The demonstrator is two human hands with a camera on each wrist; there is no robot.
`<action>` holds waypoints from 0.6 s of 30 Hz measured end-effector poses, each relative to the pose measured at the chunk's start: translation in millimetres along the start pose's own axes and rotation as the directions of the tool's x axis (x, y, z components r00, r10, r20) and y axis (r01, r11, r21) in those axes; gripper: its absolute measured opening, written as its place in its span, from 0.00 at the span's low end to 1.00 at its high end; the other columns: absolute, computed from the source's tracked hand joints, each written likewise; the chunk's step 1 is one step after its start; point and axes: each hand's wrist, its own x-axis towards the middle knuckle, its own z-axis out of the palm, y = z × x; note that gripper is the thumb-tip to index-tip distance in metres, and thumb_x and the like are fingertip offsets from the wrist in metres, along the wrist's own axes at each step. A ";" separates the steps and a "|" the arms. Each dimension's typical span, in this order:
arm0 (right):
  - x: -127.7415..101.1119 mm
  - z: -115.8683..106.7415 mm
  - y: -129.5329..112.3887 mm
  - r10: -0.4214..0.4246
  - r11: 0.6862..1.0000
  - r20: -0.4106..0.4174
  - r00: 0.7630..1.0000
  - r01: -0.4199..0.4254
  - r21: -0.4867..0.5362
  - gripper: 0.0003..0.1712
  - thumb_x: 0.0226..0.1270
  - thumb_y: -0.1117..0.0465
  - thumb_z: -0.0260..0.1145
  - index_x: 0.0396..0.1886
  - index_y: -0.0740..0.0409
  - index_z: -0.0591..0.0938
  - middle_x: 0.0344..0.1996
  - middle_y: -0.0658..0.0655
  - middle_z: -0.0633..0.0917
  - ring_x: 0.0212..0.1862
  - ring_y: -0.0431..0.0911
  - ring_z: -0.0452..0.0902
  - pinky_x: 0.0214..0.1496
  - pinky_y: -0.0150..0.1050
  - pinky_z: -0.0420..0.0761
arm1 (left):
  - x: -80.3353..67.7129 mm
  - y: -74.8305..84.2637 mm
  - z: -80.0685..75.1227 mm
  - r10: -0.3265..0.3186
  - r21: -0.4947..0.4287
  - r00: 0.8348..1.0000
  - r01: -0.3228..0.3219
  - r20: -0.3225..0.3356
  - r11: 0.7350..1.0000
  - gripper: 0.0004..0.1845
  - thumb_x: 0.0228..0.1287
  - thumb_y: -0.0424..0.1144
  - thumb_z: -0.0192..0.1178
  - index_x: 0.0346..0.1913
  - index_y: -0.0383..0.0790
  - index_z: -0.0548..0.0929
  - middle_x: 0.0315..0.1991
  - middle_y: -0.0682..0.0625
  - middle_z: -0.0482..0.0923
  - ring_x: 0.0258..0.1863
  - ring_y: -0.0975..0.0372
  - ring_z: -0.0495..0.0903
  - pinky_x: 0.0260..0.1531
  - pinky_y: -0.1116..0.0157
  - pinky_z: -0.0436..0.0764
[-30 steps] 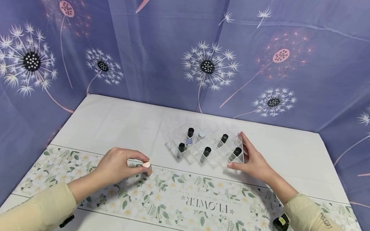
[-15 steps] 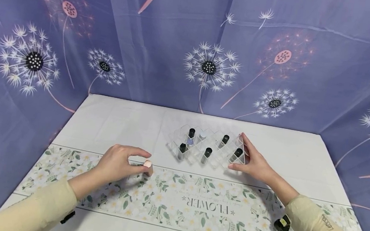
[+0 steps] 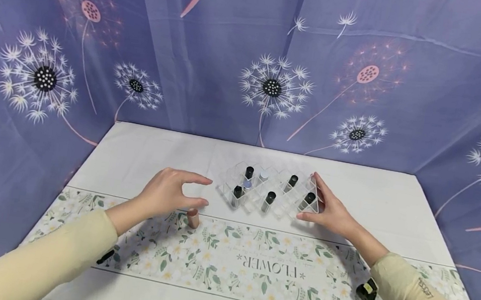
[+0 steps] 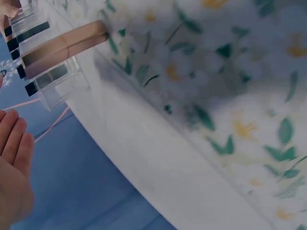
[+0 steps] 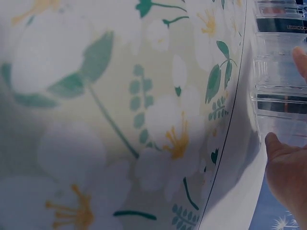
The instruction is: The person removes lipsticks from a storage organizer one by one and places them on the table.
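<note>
The left hand (image 3: 168, 194) hovers with fingers spread just above the upright pink bottle (image 3: 193, 218) on the bench's floral runner (image 3: 254, 262), while the right hand (image 3: 333, 212), fingers relaxed, touches the clear organizer (image 3: 272, 192).

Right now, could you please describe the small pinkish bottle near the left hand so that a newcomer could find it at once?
Start at the white table and find the floral runner across its front. At the runner's far edge, just under the left hand, stands the pinkish bottle, upright and alone. Unlike the black-capped bottles in the clear organizer, it sits outside any compartment.
</note>
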 end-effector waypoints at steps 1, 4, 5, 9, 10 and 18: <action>-0.1 0.1 -0.3 0.000 1.000 -0.001 1.000 0.000 0.001 0.75 0.60 0.63 0.84 0.90 0.54 0.37 0.86 0.70 0.45 0.83 0.71 0.49 0.78 0.55 0.61 | 3.9 0.7 -0.4 0.007 0.000 1.000 -0.007 0.005 1.000 0.26 0.58 0.50 0.82 0.59 0.47 0.92 0.53 0.49 0.91 0.11 0.68 0.64 0.43 0.50 0.88; -0.5 -0.1 -0.9 0.001 1.000 0.001 1.000 -0.001 0.004 0.75 0.60 0.63 0.84 0.90 0.54 0.37 0.86 0.70 0.44 0.83 0.71 0.48 0.78 0.56 0.60 | 14.9 3.3 -0.7 0.031 0.004 0.999 -0.031 0.015 1.000 0.26 0.59 0.50 0.81 0.60 0.47 0.91 0.53 0.52 0.91 0.20 0.66 0.79 0.47 0.51 0.88; -0.4 -0.2 -0.8 0.003 1.000 -0.001 1.000 -0.003 0.004 0.75 0.60 0.63 0.84 0.90 0.54 0.37 0.86 0.70 0.44 0.83 0.71 0.48 0.79 0.56 0.60 | 18.4 4.1 -0.4 0.037 0.004 0.999 -0.038 0.017 0.999 0.26 0.59 0.50 0.81 0.60 0.47 0.91 0.53 0.52 0.91 0.26 0.63 0.84 0.48 0.51 0.87; -0.6 -0.8 -0.9 0.006 1.000 0.005 1.000 -0.006 0.002 0.75 0.61 0.62 0.84 0.90 0.53 0.36 0.87 0.68 0.44 0.84 0.70 0.48 0.79 0.56 0.60 | 30.7 7.5 1.0 0.060 0.001 0.998 -0.060 0.028 0.998 0.26 0.60 0.50 0.81 0.60 0.48 0.91 0.55 0.54 0.91 0.49 0.55 0.91 0.55 0.50 0.86; -0.7 -1.0 -0.8 0.006 1.000 0.006 1.000 -0.006 0.001 0.75 0.61 0.62 0.84 0.90 0.53 0.36 0.87 0.68 0.44 0.84 0.70 0.48 0.79 0.55 0.60 | 33.3 7.9 1.4 0.061 -0.001 0.998 -0.061 0.032 0.998 0.26 0.60 0.50 0.81 0.60 0.48 0.91 0.55 0.53 0.91 0.51 0.54 0.90 0.56 0.50 0.86; -0.8 -1.7 -0.1 0.011 1.000 0.003 1.000 -0.011 -0.016 0.75 0.61 0.61 0.84 0.90 0.52 0.36 0.87 0.68 0.44 0.84 0.70 0.47 0.79 0.55 0.60 | 50.4 8.7 6.2 0.054 -0.014 0.996 -0.053 0.076 0.999 0.26 0.59 0.52 0.81 0.61 0.51 0.91 0.55 0.56 0.90 0.54 0.56 0.90 0.59 0.52 0.85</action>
